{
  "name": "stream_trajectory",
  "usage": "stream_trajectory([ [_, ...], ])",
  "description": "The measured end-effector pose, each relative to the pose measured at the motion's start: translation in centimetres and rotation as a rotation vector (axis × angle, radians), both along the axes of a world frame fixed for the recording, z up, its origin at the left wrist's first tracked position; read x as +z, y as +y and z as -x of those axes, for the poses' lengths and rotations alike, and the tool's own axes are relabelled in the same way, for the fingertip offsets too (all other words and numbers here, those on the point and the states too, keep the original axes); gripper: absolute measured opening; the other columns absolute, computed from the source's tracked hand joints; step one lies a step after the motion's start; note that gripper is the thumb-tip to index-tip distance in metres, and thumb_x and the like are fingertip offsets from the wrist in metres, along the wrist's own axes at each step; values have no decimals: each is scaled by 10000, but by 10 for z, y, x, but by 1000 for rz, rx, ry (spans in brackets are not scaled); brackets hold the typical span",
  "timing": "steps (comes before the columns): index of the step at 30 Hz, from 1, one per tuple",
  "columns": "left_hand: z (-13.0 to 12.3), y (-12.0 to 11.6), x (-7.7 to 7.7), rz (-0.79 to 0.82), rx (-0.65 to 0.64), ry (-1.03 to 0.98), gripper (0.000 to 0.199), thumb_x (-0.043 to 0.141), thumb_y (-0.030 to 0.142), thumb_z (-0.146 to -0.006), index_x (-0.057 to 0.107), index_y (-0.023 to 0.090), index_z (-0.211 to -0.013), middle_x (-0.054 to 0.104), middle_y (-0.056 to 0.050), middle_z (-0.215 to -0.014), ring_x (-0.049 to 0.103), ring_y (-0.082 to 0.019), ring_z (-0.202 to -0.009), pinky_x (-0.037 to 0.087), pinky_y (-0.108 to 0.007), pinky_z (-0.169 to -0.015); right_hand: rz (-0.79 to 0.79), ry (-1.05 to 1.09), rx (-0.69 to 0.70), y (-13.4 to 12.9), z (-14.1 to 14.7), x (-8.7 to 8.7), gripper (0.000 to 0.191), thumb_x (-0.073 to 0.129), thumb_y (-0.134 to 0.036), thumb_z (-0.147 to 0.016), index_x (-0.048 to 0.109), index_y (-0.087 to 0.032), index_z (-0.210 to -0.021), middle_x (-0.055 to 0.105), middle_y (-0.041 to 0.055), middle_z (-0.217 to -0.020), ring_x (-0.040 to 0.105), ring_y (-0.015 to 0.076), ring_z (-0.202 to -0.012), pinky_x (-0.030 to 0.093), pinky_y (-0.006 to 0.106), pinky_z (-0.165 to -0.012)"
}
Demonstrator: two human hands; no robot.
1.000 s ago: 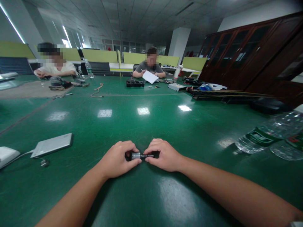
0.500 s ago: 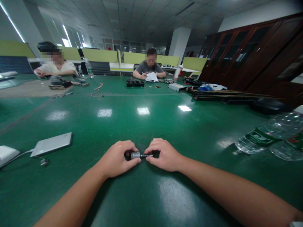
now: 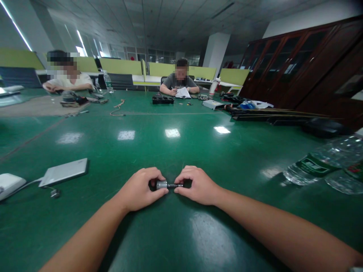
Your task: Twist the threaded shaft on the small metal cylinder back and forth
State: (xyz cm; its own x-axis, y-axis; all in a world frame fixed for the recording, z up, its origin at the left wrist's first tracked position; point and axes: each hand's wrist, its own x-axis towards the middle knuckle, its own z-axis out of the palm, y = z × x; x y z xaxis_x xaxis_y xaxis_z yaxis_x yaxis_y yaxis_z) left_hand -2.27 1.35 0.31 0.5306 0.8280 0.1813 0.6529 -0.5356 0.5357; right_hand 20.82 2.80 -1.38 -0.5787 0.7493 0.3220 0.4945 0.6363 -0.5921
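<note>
A short silver metal cylinder [image 3: 161, 184] and a thin dark banded rod [image 3: 171, 185] lie end to end between the two hands, low over the glossy green surface [image 3: 150, 241]; whether they rest on it or are held just above it, I cannot tell. Their shared long axis runs left to right, across the person's line of sight; the cylinder is the left end, the rod the right. The left hand [image 3: 144, 189] is nearer the cylinder, its thumb and fingers closed narrowly about it; the right hand [image 3: 195, 185] is nearer the rod, its thumb and fingers pinching the far end; the two sets of fingertips face each other, apart by a small gap that the rod spans; a flat silver rectangular case [image 3: 64, 172] lies well apart, to the left.
</note>
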Motion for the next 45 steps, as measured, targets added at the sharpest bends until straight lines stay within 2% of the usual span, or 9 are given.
stream_trajectory([
  [25, 3, 2, 1, -2, 37, -19, 137, 672, 300, -805, 665, 182, -874, 627, -8, -775, 584, -163, -712, 426, -271, -657, 11, -23, -74, 1, -1, -1, 62, 760, -192, -724, 723, -193, -773, 685, 1, -718, 593, 150, -720, 423, 300, -727],
  [30, 3, 3, 2, 15, 53, -18, 142, 660, 317, -817, 666, 182, -862, 625, -7, -763, 580, -161, -702, 423, -268, -646, 28, -61, -131, 4, -3, 1, 53, 756, -203, -721, 728, -209, -766, 694, -6, -712, 597, 151, -723, 422, 312, -757],
  [36, 6, 4, 3, 15, 86, -4, 163, 641, 338, -832, 667, 179, -855, 628, -10, -756, 578, -162, -697, 421, -272, -646, 59, -124, -258, 6, -5, 4, 37, 744, -220, -716, 732, -218, -751, 692, 2, -716, 588, 167, -739, 424, 306, -716],
  [45, 7, 5, 3, 11, 69, -22, 145, 650, 318, -826, 668, 177, -855, 628, -7, -753, 579, -159, -689, 425, -267, -636, 39, -74, -205, 7, -4, 1, 56, 763, -221, -728, 748, -225, -782, 682, 4, -720, 593, 155, -722, 429, 313, -734],
])
